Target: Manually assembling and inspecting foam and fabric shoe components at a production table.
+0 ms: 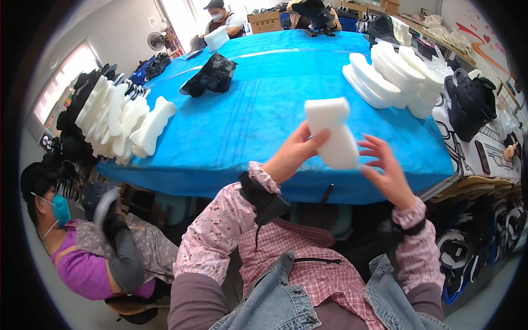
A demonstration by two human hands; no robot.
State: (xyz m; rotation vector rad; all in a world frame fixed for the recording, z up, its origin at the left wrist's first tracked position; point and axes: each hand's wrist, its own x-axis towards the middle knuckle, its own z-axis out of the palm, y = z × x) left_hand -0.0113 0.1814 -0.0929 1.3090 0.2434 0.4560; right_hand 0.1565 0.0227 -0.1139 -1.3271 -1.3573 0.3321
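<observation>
My left hand (292, 154) grips a white, curved foam pad (334, 132) near its middle, thumb on the face turned toward me. The pad stands upright above the near edge of the blue-covered table (247, 126). Beside its lower right side is my right hand (385, 169), fingers spread and a little blurred, with nothing in it. Whether those fingertips touch the pad I cannot tell. Stacks of similar white foam pads (379, 82) stand at the table's right, and more foam pads (124, 118) lean in a row at the left.
A black fabric piece (212, 76) lies on the table's far left half. At right are a black bag-like item (470, 104) and a phone (482, 158). A masked co-worker (99, 242) sits close at my left; another person (223, 21) works across the table.
</observation>
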